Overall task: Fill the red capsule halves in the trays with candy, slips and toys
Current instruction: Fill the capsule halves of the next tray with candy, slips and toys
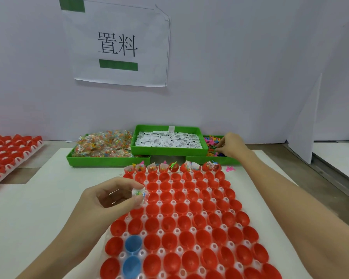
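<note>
At the far left edge of the surface [38, 208] lay a second tray of red capsule halves [6, 152], angled and partly out of view. To its right, the left hand [109, 198] hovered over the near-left part of the main tray [189, 218], its grip closed between thumb and fingertips on a small clear candy packet [140, 195] with a white slip against it. Below that hand, two blue capsule halves [132, 256] sat among the red capsule halves [191, 238] that filled the rest of the tray's pockets, open side up. Only the far row [171, 167] was filled, with candy packets, white slips and small coloured toys poking out; the rows nearer the camera looked empty.

Behind the tray stood three green bins in a line against the wall. The left bin [109, 160] was heaped with bagged coloured candy [103, 144]. The middle bin [167, 151], resting raised on the edges of its neighbours, held white printed slips [169, 139]. The right bin [199, 160] held small bright plastic toys [211, 142], and the right hand [231, 144] reached into it, fingers curled down among the toys; I could not tell whether its grip held one. A pink toy [230, 169] lay loose on the surface just beside the tray's far right corner. On the wall above hung a paper sign [119, 45] with green tape.
</note>
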Demonstrator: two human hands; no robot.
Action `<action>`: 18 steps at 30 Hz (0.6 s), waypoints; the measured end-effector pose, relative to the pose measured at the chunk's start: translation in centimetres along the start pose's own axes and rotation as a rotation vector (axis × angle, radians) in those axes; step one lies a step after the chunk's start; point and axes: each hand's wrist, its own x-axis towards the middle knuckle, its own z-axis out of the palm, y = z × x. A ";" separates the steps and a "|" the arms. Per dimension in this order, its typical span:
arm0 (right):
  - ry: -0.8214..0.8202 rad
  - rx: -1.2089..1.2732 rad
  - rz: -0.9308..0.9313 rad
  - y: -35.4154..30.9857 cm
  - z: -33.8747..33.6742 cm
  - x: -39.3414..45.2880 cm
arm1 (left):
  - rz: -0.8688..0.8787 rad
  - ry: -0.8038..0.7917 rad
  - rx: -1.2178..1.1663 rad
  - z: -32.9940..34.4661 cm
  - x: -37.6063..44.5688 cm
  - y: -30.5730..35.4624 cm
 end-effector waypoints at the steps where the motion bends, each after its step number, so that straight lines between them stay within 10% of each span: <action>1: 0.009 -0.018 0.010 -0.2 0.1 0.1 | 0.000 0.005 -0.003 0.0 0.0 0.0; 12: 0.459 -0.217 -0.073 0.0 -0.5 -2.1 | 0.010 0.143 0.000 -1.2 0.5 1.0; 18: 0.408 0.510 -0.003 -3.9 -3.2 -6.9 | 0.018 0.180 0.001 -1.6 0.2 1.8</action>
